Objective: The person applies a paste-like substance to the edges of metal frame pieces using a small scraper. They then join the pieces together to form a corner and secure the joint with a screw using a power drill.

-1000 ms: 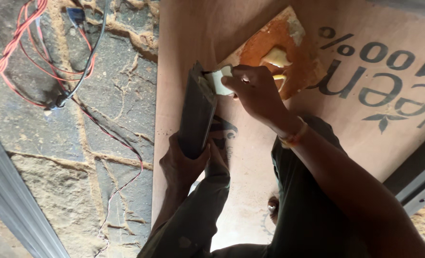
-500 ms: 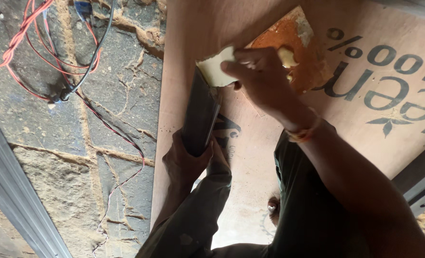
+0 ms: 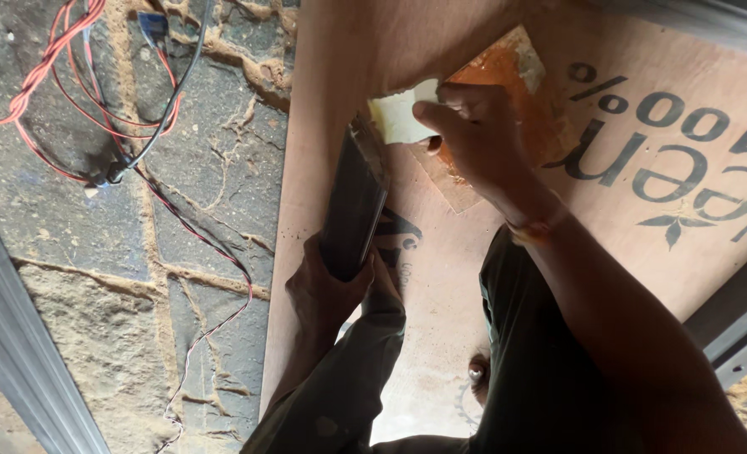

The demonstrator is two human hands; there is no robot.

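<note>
left hand point(image 3: 327, 290) grip closed round dark strip point(image 3: 354, 206), long axis up-frame | right hand point(image 3: 474, 134) pinches pale scraper point(image 3: 397, 118) at strip's top end, frame centre-top | plywood point(image 3: 440, 336) beneath

left hand point(image 3: 327, 290) clenched low, right hand point(image 3: 474, 134) pinching, arm outstretched

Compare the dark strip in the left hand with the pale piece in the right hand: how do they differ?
The dark strip is long, narrow and dark grey-brown; the pale piece is short, squarish and cream.
The left hand wraps the dark strip's lower end in a full grip; the right hand only pinches the pale piece at its edge.
Both are flat and held over the plywood sheet, meeting at the strip's top end.
</note>
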